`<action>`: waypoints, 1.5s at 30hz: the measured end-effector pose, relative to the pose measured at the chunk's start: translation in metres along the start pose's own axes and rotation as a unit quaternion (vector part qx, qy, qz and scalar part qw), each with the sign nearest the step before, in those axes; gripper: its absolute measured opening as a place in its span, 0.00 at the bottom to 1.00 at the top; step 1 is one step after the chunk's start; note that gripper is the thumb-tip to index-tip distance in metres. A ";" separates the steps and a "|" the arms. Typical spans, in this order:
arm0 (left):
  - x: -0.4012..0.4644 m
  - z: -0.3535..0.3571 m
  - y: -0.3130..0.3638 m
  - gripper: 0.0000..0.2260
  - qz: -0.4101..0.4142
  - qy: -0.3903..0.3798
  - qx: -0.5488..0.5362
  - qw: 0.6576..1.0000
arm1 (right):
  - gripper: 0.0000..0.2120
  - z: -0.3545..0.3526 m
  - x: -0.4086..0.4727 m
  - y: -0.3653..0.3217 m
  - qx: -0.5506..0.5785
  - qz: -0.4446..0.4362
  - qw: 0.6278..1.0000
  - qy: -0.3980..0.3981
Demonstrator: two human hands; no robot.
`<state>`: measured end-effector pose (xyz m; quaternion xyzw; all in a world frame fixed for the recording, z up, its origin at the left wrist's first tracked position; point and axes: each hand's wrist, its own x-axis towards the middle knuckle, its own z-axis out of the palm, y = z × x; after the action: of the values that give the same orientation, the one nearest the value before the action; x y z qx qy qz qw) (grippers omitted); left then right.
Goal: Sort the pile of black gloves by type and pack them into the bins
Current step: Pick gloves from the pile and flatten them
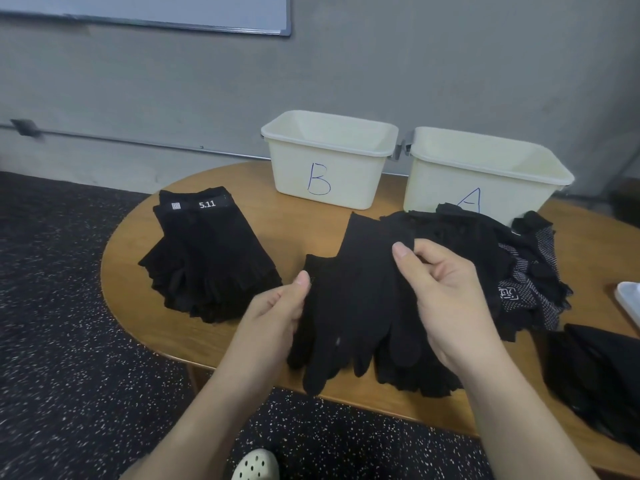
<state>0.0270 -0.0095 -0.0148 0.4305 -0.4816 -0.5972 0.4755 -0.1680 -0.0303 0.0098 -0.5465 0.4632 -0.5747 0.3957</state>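
A plain black glove is held above the table's near edge, cuff away from me and fingers hanging toward me. My left hand pinches its left edge and my right hand grips its right side. More plain gloves lie under it. A neat stack of black gloves with a "5.11" band lies at the left. A loose pile of gloves, some with white dots, lies at the right. Two cream bins marked B and A stand at the back.
The wooden table is rounded at its left end, over a dark speckled floor. Another dark heap lies at the right front edge. A white object shows at the right border. A grey wall is right behind the bins.
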 end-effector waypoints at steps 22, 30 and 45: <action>-0.023 -0.033 -0.022 0.11 -0.034 0.113 0.068 0.991 | 0.14 0.024 0.029 0.024 -0.003 0.082 0.996 -0.015; -0.017 -0.046 -0.030 0.08 -0.066 0.156 0.172 0.970 | 0.11 0.050 0.046 0.044 -0.025 0.167 0.985 -0.039; -0.011 -0.050 -0.024 0.06 -0.113 0.160 0.250 0.948 | 0.10 0.056 0.062 0.070 -0.259 0.117 0.959 -0.010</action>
<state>0.0741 -0.0049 -0.0459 0.6772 -0.4812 -0.4304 0.3531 -0.1218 -0.1131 -0.0431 -0.5779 0.6530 -0.3788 0.3100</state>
